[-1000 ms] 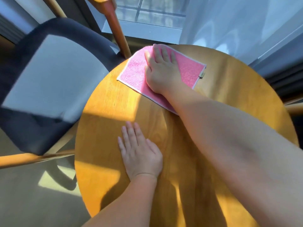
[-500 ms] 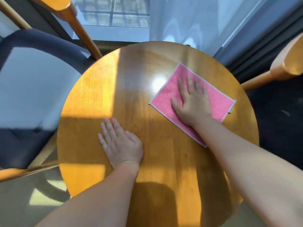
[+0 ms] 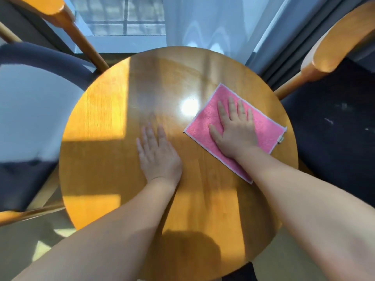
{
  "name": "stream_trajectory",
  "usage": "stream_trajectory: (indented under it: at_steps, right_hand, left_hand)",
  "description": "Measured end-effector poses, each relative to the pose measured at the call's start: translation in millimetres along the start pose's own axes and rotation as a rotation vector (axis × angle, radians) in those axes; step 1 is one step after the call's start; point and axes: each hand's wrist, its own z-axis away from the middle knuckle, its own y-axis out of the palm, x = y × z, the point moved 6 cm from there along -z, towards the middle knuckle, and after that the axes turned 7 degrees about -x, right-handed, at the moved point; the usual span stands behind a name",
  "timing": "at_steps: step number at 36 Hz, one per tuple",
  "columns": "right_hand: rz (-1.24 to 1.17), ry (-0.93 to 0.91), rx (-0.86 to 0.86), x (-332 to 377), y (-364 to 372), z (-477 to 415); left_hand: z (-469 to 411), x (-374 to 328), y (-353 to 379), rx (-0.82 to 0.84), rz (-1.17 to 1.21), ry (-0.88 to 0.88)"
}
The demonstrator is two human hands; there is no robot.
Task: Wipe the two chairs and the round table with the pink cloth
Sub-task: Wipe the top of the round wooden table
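The round wooden table [image 3: 105, 151] fills the middle of the view. A pink cloth [image 3: 263, 126] with a white hem lies flat on its right side. My right hand [image 3: 235, 130] presses flat on the cloth, fingers spread and pointing away from me. My left hand [image 3: 158, 155] rests palm down on the bare wood at the centre, holding nothing. One chair with a dark blue cushion [image 3: 30, 110] and wooden frame stands at the left. A second chair with a dark seat [image 3: 336, 128] and wooden backrest stands at the right.
A window and a sheer white curtain [image 3: 203, 23] lie beyond the table's far edge. Darker curtain folds [image 3: 288, 37] hang at the far right. Pale floor [image 3: 26, 244] shows below the left chair. Sunlight falls in patches across the table and the left seat.
My right hand has slid the pink cloth from the far left rim across to the right side of the table. My left hand stays flat on the wood.
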Motion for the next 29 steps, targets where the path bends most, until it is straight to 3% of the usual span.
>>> stream_trajectory:
  at_steps: [5, 13, 22, 29]
  right_hand:
    - [0.006, 0.02, -0.009, -21.6, -2.0, 12.6]
    - [0.04, 0.28, 0.011, -108.0, -6.3, 48.4]
    - [0.038, 0.318, -0.023, -102.7, -12.1, 8.0]
    - [0.058, 0.233, -0.039, -71.5, -13.8, -65.4]
  left_hand:
    - [-0.9, -11.0, 20.9, 0.078, -0.066, -0.052]
    - [-0.6, -14.1, 17.2, 0.087, -0.072, -0.041]
    - [0.3, -15.3, 17.8, 0.098, -0.108, -0.029]
    - [0.5, -15.4, 18.1, 0.106, -0.127, -0.032]
